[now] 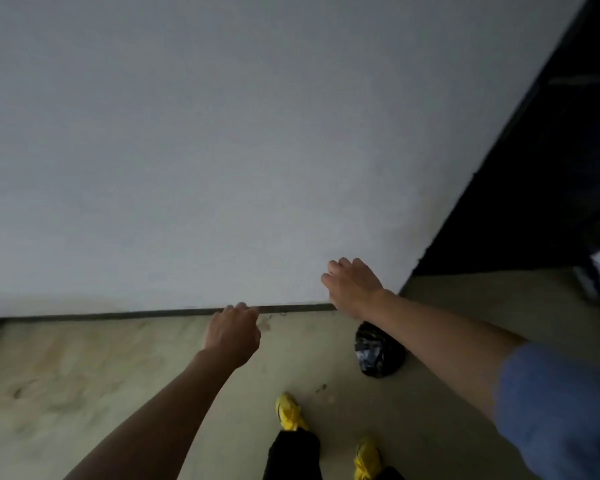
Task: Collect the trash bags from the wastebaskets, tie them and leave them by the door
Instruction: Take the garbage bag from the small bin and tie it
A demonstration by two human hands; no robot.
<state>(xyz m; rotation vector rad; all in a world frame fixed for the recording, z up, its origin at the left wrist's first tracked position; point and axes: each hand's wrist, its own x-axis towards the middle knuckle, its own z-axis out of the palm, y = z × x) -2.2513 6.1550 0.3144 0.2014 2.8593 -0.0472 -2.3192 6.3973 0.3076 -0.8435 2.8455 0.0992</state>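
**Two empty hands, one black bag on the floor**

On my feed, most of the view is a plain pale grey wall [222,150], rising beyond both hands. Below it, under and behind the hands, runs a worn beige floor [84,375] with brownish stains. A thin dark skirting strip [118,315] marks where the two meet. To the right of the right hand, past the wall's corner, a dark opening [551,185] fills the upper right. I cannot make out what is inside it.

A rolled blue sleeve [561,410] covers the upper part of the right arm, and the forearm below it is bare. The right hand [352,285] reaches forward with its back to the camera, in front of the wall's lower edge near the corner. Its fingers are loosely bent and it holds nothing. The left hand [234,332] hangs lower and to the left of the right one, over the skirting strip. Its fingers curl loosely downward and it also holds nothing.

The small crumpled black plastic trash bag [378,351] sits on the floor just below the right wrist, near the wall's corner, with neither hand touching it. The forearm hides its top, so I cannot tell whether it is knotted.

Behind the hands are two bright yellow shoes, one nearer the left hand [288,412] and one below the bag [366,457], under black trouser legs [293,455].
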